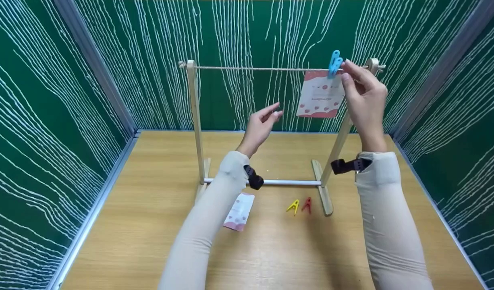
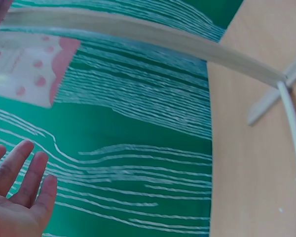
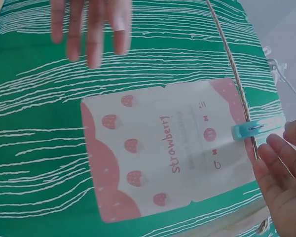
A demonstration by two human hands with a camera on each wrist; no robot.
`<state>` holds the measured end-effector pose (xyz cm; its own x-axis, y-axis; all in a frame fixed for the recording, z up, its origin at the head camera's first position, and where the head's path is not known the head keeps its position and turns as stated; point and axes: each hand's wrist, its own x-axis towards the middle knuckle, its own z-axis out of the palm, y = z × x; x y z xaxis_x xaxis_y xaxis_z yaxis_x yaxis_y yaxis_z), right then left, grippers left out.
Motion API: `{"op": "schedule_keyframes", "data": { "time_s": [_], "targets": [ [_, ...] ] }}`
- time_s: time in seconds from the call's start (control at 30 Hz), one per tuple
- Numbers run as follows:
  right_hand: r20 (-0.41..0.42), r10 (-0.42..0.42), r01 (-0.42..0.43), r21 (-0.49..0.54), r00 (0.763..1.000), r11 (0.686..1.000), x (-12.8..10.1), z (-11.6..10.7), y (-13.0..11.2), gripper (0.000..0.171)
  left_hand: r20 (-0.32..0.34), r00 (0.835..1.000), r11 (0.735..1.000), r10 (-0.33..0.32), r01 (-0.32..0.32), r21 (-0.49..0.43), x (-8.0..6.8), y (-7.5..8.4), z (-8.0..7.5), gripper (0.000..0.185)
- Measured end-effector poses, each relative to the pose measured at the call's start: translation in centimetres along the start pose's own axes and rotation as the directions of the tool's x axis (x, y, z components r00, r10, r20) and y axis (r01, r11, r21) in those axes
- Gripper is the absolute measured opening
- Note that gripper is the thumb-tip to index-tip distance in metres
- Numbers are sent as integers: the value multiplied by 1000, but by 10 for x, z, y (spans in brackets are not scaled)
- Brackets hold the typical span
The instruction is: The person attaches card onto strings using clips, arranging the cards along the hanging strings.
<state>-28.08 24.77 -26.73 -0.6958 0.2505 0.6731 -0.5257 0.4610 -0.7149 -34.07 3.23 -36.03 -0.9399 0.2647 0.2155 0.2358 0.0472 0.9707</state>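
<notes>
Pinching the blue clothespin (image 1: pixel 335 63) with my right hand (image 1: pixel 364 100) at upper right, I keep the strawberry packet (image 1: pixel 320 96) on the string (image 1: pixel 263 69); my left hand (image 1: pixel 262 125) hovers spread, empty.

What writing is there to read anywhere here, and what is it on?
"Strawberry": on the pink and white card pegged to the string by the blue clip.
Smaller print beside that word on the card: too blurred to read.
Packet lying on the table: no writing legible.
</notes>
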Motion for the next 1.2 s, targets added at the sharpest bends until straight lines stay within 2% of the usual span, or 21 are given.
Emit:
{"op": "schedule_keyframes", "data": {
  "time_s": [0.17, 0.37, 0.53, 0.93, 1.2],
  "targets": [
    [18, 34, -35, 47, 999, 998, -12, -1, 9, 31, -9, 999, 999, -48, 48, 12, -8, -18, -13, 39],
    [36, 24, -27, 87, 999, 996, -31, -1, 25, 30, -15, 998, 996, -62, 63, 60, -17, -42, -24, 40],
    [58, 58, -64, 112, 997, 992, -46, 1, 40, 30, -33, 996, 992, -86, 88, 88, -26, -65, -31, 38],
    [78, 132, -142, 133, 988, 981, -80, 9, 69, 30, -80, 984, 982, -160, 167, 88, -52, -109, -49, 38],
    [119, 248, -262, 112, 961, 959, -104, 8, 61, 31, -88, 970, 968, -227, 235, 93, -68, -129, -61, 37]
  ]
}}
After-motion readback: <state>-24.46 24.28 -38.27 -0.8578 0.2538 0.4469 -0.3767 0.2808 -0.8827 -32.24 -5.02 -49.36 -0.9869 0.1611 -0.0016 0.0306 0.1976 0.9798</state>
